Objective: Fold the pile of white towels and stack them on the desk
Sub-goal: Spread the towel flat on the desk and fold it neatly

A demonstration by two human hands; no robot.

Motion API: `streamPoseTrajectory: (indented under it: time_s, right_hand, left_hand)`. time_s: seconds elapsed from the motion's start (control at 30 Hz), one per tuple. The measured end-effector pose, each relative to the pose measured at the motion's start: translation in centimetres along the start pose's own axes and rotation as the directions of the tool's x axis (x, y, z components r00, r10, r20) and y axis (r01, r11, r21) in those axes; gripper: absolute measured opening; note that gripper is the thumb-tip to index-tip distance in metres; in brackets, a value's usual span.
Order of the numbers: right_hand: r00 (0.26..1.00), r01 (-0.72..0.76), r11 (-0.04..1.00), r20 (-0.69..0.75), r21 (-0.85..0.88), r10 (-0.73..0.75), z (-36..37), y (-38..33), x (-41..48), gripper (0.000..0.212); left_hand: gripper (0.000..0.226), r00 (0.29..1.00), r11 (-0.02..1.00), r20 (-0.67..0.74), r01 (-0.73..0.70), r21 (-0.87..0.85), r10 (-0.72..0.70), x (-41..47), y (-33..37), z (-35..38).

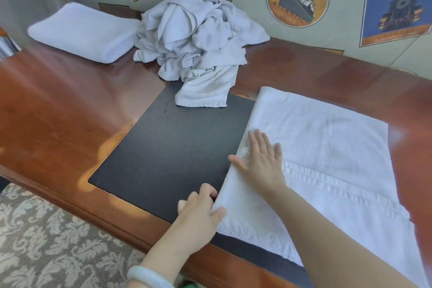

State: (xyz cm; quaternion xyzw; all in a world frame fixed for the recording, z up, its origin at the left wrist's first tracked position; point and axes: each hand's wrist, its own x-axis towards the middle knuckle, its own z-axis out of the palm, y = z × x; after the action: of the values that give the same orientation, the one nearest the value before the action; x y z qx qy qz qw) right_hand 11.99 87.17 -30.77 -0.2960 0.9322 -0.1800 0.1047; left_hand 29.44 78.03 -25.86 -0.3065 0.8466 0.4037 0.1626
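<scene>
A smooth white terry towel [327, 147] with a woven band is lying on the glossy wooden worktop [58, 112]. The left hand [198, 215] is pinching its edge in curled fingers, and the right hand [261, 163] is pressing it with straight fingers.

Flat towel [327, 152] lies spread on the right of the worktop [46, 112], left edge over the black mat [168, 152]. Left grip [194, 215] pinches the towel's near-left edge, thumb on top. Right grip [259, 161] lies flat on the towel just beyond, fingers spread. Crumpled pile [194, 37] sits at the back, one end trailing onto the mat. Folded towel [81, 33] touches the pile's left side. Pale bracelet [147, 276] on the left wrist.
</scene>
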Motion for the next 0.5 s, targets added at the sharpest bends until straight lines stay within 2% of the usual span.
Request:
streamPoseTrajectory:
  time_s: [0.07, 0.1, 0.13, 0.2, 0.23, 0.3, 0.37, 0.5]
  right_hand:
    - [0.997, 0.034, 0.962, -0.080, 0.271, -0.013, -1.8, 0.1, -1.9, 0.087]
    - [0.989, 0.048, 0.932, -0.146, 0.359, 0.005, -2.9, 0.7, -3.5, 0.075]
    - [0.976, 0.047, 0.923, -0.212, 0.381, 0.038, -3.8, 1.6, -5.3, 0.065]
    - [0.953, -0.013, 0.951, -0.285, 0.309, 0.106, -4.9, 4.5, -8.8, 0.059]
    - [0.949, -0.054, 0.969, -0.288, 0.241, 0.125, -4.9, 6.1, -10.1, 0.060]
    - [0.962, -0.129, 0.989, -0.232, 0.067, 0.141, -4.3, 8.8, -12.0, 0.066]
    - [0.975, -0.176, 0.980, -0.150, -0.088, 0.162, -3.5, 10.3, -13.0, 0.073]
    - [0.974, -0.215, 0.954, -0.118, -0.208, 0.194, -2.8, 11.4, -14.9, 0.072]
  left_hand:
    - [0.027, 0.998, 0.967, -0.068, 0.033, 0.253, -0.017, -0.1, 1.5, -0.1]
    - [0.032, 0.987, 0.925, -0.155, 0.031, 0.379, 0.030, 0.1, 2.6, 0.2]
    - [0.035, 0.955, 0.895, -0.256, -0.023, 0.446, 0.152, 0.5, 3.6, 0.9]
    - [0.038, 0.819, 0.853, -0.364, -0.262, 0.451, 0.444, 1.8, 6.0, 2.9]
    - [0.043, 0.767, 0.805, -0.334, -0.376, 0.458, 0.548, 2.8, 7.0, 4.2]
    - [0.070, 0.812, 0.735, -0.114, -0.445, 0.512, 0.572, 4.4, 8.9, 6.2]
    - [0.081, 0.866, 0.671, 0.009, -0.394, 0.628, 0.500, 6.0, 8.5, 7.6]
    - [0.066, 0.850, 0.640, -0.092, -0.314, 0.702, 0.518, 6.1, 4.6, 8.7]
